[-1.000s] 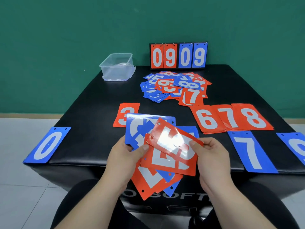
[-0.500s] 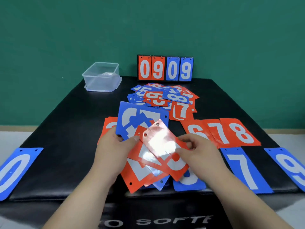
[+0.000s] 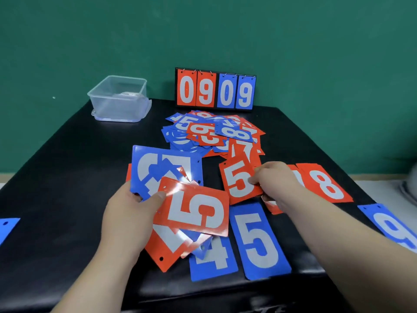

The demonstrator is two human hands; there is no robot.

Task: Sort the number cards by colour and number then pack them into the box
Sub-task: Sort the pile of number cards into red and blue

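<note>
My left hand [image 3: 130, 213] grips a fan of red and blue number cards [image 3: 178, 199], a red 5 on top and a large blue card behind. My right hand [image 3: 277, 184] pinches a single red 5 card [image 3: 239, 181] by its right edge, low over the table left of the red 8 card [image 3: 325, 184]. A blue 5 card [image 3: 257, 242] and a blue 4 card [image 3: 214, 260] lie flat near the front edge. A mixed heap of red and blue cards [image 3: 212, 134] sits mid-table. The clear plastic box [image 3: 119, 98] stands at the back left.
A small scoreboard stand [image 3: 215, 90] reading 0909 stands at the back edge against the green wall. A blue 9 card [image 3: 392, 227] lies at the right edge, another blue card [image 3: 8, 227] at the left edge. The black table [image 3: 67, 168] drops off at the front.
My right hand has drawn a red 5 off the fan and carried it right toward the red row. The view has moved closer and lower. Blue 4 and 5 cards now show near the front.
</note>
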